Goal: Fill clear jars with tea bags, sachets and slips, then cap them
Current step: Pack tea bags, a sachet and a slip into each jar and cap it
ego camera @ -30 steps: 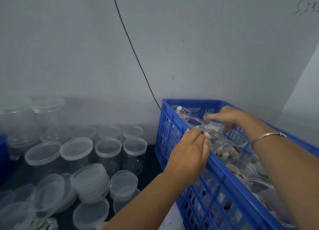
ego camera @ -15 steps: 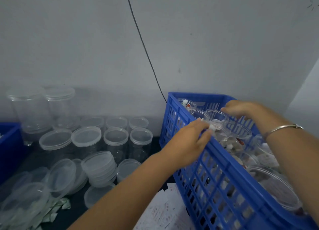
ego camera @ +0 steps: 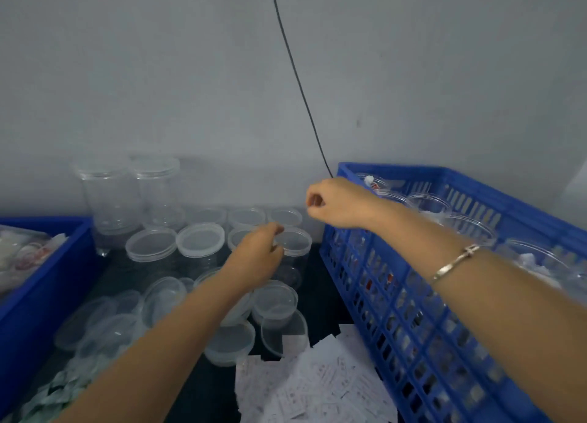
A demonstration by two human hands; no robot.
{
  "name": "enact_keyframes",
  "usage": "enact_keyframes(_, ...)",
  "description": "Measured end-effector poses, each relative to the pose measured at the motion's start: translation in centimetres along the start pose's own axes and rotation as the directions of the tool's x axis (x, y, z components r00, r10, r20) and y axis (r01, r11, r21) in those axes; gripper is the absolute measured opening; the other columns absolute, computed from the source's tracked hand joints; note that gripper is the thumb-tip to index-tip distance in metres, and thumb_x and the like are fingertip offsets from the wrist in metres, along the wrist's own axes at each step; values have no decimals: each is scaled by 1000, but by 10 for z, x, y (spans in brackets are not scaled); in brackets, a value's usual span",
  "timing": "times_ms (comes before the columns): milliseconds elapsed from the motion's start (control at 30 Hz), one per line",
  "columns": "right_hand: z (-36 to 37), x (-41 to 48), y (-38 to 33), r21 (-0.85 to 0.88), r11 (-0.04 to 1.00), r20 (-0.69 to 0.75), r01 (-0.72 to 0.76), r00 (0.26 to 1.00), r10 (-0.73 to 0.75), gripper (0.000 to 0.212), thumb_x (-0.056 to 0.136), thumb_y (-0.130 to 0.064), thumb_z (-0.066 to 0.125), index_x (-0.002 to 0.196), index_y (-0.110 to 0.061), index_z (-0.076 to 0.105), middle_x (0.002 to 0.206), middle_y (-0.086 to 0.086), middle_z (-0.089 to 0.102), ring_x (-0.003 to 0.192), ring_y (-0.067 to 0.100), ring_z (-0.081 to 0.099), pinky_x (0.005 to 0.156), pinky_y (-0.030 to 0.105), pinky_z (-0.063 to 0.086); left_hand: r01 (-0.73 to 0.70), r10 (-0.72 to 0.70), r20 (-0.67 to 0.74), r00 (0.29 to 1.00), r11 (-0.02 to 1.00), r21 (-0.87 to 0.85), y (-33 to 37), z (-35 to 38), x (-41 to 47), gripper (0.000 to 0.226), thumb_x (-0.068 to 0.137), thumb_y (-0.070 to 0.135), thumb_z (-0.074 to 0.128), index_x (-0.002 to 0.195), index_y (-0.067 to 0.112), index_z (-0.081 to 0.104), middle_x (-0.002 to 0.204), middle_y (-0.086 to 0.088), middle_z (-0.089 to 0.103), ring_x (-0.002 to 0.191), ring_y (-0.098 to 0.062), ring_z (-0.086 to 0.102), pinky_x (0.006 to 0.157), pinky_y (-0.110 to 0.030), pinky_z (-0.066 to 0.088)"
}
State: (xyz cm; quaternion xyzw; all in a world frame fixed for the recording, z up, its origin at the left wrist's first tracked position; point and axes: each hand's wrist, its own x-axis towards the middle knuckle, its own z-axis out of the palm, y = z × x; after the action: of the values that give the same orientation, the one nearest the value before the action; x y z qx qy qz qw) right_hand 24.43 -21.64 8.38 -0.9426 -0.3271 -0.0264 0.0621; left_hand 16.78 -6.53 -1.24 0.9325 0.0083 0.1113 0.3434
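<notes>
Jars (ego camera: pixel 108 200), tall and capped: two; blue crates (ego camera: pixel 413 295): two.

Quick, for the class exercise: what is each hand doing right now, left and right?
Left hand: fingers curled at a capped clear jar; grip cannot be told.
Right hand: closed, fingers curled, nothing seen in it.
</notes>
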Motion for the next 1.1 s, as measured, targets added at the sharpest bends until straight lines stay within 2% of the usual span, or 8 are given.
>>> enact_keyframes(100, 33, 18, -11, -9, 997, 93, -74, 993, 75, 29, 98, -28, 58, 122, -12, 64, 125, 8, 63, 110, 26, 60, 88, 36, 50, -79, 42, 111, 993, 932, 354, -25, -11, -4, 44, 95, 9, 45, 138, 10, 42, 143, -9, 44, 126, -28, 47, 101, -42, 41)
enact_keyframes(300, 103, 40, -11, 209, 896, 281, -392, 902, 329, 96, 91, -58, 63, 161, -22, 8, 165, 18, 0, 152, 38, 8, 120, 52, 23, -189, 35, 307, 951, 851, 490, -59, -2, -12, 65, 99, 14, 42, 154, 10, 8, 162, -6, 7, 148, -20, 13, 117, -32, 15)
enact_keyframes(467, 131, 48, -14, 183, 869, 122, -459, 888, 443, 81, 92, -60, 60, 152, -14, 31, 156, 16, 30, 143, 36, 32, 111, 49, 36, -180, 24, 327, 945, 872, 456, -66, 4, -17, 73, 98, 14, 45, 154, 12, 0, 163, -2, -7, 150, -15, -2, 121, -36, 8)
enact_keyframes(600, 129, 44, -15, 304, 820, 28, -485, 865, 501, 75, 84, -50, 73, 141, -14, 43, 140, 17, 39, 120, 34, 54, 85, 35, 49, -174, 67, 292, 954, 918, 356, -59, 4, -28, 70, 97, 16, 48, 155, 14, 8, 163, 2, -1, 149, -16, 10, 118, -31, 15)
enact_keyframes(767, 92, 12, -24, 144, 891, -232, -431, 860, 454, 73, 82, -54, 72, 137, -15, 44, 137, 16, 36, 121, 34, 47, 98, 42, 44, -195, 156, 241, 958, 970, 147, -54, -1, -67, 68, 97, 19, 52, 154, 23, 15, 161, 14, 1, 145, -4, 14, 107, -11, 18)
enact_keyframes(900, 59, -46, -50, 307, 926, -340, -221, 883, 323, 74, 75, -59, 75, 133, -23, 46, 126, 6, 39, 109, 24, 51, 93, 40, 48, -113, 129, 82, 988, 978, -174, -43, -6, -115, 78, 93, 27, 62, 152, 33, 12, 152, 26, 14, 138, 9, 15, 89, 12, 13)
enact_keyframes(1000, 53, -102, -86, 421, 906, -294, -46, 938, 184, 71, 68, -64, 76, 125, -34, 48, 117, -7, 40, 98, 7, 51, 82, 23, 46, -87, 71, -54, 996, 896, -436, -29, -10, -155, 97, 79, 45, 72, 152, 35, 9, 148, 30, 20, 135, 15, 21, 98, 5, 23)
enact_keyframes(1100, 62, -148, -124, 497, 868, -138, 14, 988, 63, 72, 59, -73, 70, 120, -42, 47, 115, -15, 41, 101, -1, 49, 79, 16, 42, -50, -6, -90, 996, 791, -610, -28, -9, -193, 113, 67, 40, 81, 152, 33, 7, 150, 16, 30, 131, 4, 40, 107, -20, 39)
